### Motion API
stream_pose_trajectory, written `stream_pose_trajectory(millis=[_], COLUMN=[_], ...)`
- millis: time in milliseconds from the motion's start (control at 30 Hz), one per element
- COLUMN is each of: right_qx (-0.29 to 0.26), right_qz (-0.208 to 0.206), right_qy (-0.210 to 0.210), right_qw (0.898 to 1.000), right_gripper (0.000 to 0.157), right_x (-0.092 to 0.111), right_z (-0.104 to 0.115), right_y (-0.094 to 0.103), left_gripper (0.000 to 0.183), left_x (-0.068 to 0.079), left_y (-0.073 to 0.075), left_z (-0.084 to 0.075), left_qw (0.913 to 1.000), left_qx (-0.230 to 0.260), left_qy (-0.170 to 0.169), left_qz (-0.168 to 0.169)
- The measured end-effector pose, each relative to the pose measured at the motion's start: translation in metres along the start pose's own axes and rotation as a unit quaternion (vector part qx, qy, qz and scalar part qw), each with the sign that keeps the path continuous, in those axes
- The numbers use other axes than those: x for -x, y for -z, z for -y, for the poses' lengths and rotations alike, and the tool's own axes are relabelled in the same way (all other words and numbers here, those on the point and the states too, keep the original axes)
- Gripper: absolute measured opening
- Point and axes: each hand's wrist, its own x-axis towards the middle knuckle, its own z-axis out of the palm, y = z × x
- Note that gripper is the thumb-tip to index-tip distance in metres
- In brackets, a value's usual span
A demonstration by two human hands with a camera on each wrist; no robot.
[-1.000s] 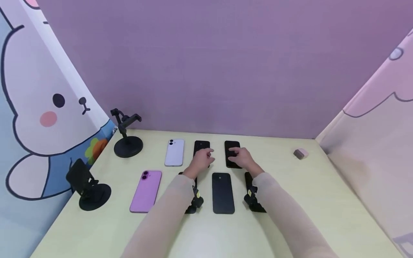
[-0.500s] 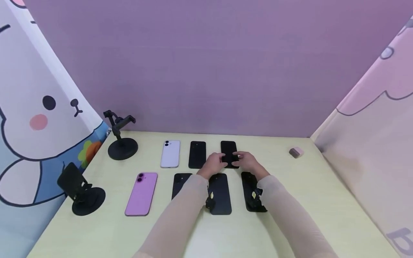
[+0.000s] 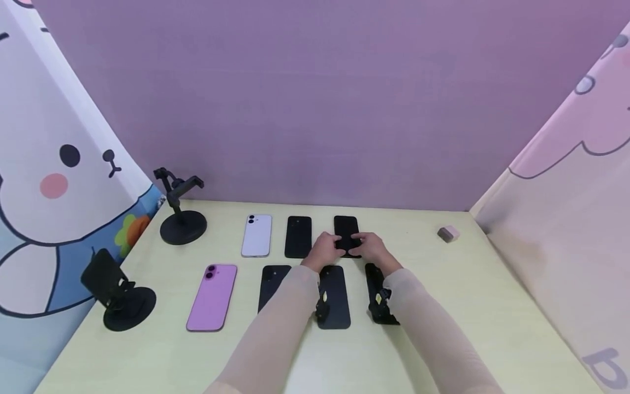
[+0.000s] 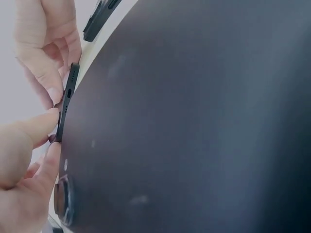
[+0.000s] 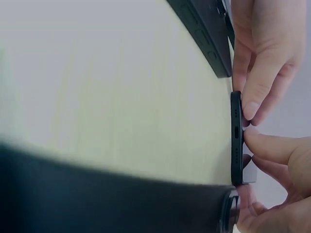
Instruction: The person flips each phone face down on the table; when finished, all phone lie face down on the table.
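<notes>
Both hands are at a black phone (image 3: 346, 225) at the back right of the phone group. My left hand (image 3: 322, 251) pinches its left side near the lower end, thumb (image 4: 46, 125) on the upper face and fingers at the edge. My right hand (image 3: 372, 249) grips the right side the same way, its thumb (image 5: 265, 144) on the face. The port edge of the phone (image 5: 236, 138) faces the right wrist camera. Under the left wrist lies a dark navy phone (image 3: 336, 306); under the right wrist, another black phone (image 3: 374, 276), partly hidden.
A white phone (image 3: 257, 235) and a black phone (image 3: 298, 237) lie to the left in the back row. In front are a purple phone (image 3: 211, 298) and a dark phone (image 3: 272, 279). Two black stands (image 3: 182, 227) are at the left; a small block (image 3: 448, 234) sits right.
The left hand has moved right, from the middle back phone to the right one. The right hand has closed in on that phone's side. The head view has shifted slightly.
</notes>
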Motion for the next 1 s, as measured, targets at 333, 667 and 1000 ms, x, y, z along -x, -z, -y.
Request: stream_pose_trajectory(millis=[333, 667, 1000], right_qx=[-0.083, -0.151, -0.234], right_qz=[0.003, -0.01, -0.005], right_qy=[-0.01, 0.008, 0.049], right_qw=[0.996, 0.988, 0.971], right_gripper=[0.045, 0.039, 0.039], right_x=[-0.001, -0.001, 0.0], right_z=[-0.004, -0.007, -0.006], right_y=[0.003, 0.016, 0.021], left_gripper=[0.044, 0.038, 0.035], left_x=[0.002, -0.002, -0.002], left_y=[0.0, -0.001, -0.002], left_z=[0.0, -0.004, -0.007], left_qw=[0.9998, 1.0, 0.999], left_qx=[0.013, -0.006, 0.036], left_qy=[0.017, 0.005, -0.019], left_qz=[-0.001, -0.002, -0.016])
